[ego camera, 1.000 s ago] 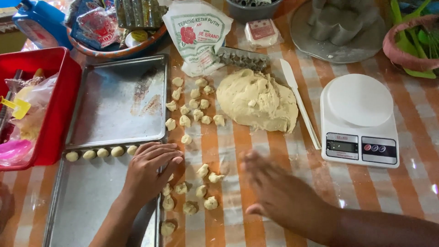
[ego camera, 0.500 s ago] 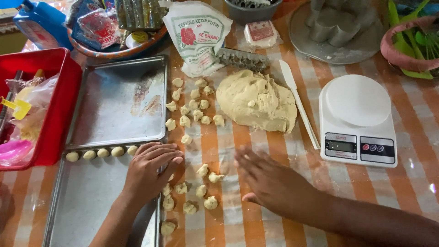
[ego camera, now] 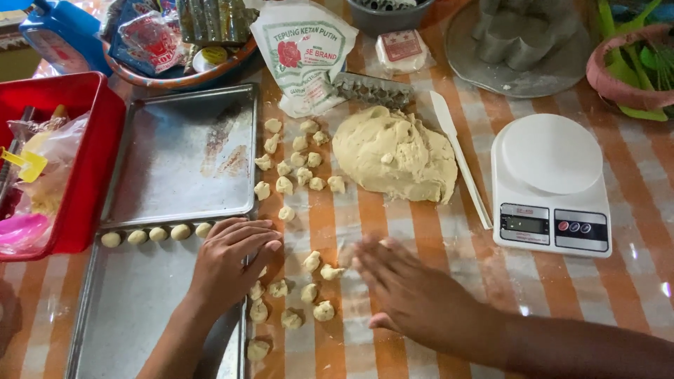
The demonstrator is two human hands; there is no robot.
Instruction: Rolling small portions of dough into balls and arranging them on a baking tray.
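My left hand lies palm down over the right edge of the near metal tray, fingers close together; nothing shows in it. A row of small rolled dough balls sits along that tray's far edge, just left of the hand. My right hand is flat, palm down on the striped tablecloth, its fingertips blurred beside loose dough pieces. More cut pieces lie further back, next to a big lump of pale dough.
A second metal tray lies behind the first. A red bin stands at the left, a white kitchen scale at the right, a white scraper beside the dough. A flour bag, grey plate and pink bowl line the back.
My right hand has slid left across the cloth towards the loose dough pieces. My left hand has stayed on the tray edge.
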